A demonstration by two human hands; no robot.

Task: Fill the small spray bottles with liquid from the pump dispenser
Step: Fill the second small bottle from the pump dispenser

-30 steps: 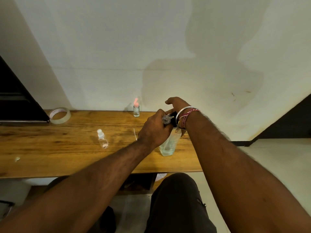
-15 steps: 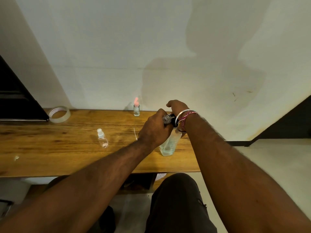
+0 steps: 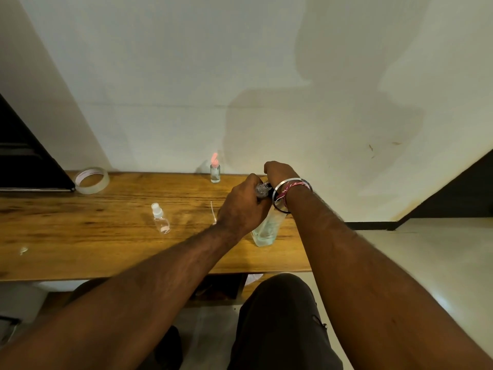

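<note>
Both hands meet over the tall clear pump dispenser, which stands upright near the front right part of the wooden surface and holds pale liquid in its lower part. The left hand is curled around a small clear bottle, its grip clamped on it and holding it up against the black top of the dispenser. The right hand is bent down over that top from behind; its fingers are hidden by the wrist and the left hand, so its grip cannot be told, nor whether it presses the pump. A silver bangle and a pink thread band circle the right wrist. To the left of the hands, a small spray bottle with a white cap stands alone on the surface, well apart from the dispenser and looking clear inside. Just left of the left hand a thin white tube lies on the wood. Farther back, near the wall, stands a small bottle with a pink top. A roll of clear tape lies at the far left of the surface beside a dark object.
</note>
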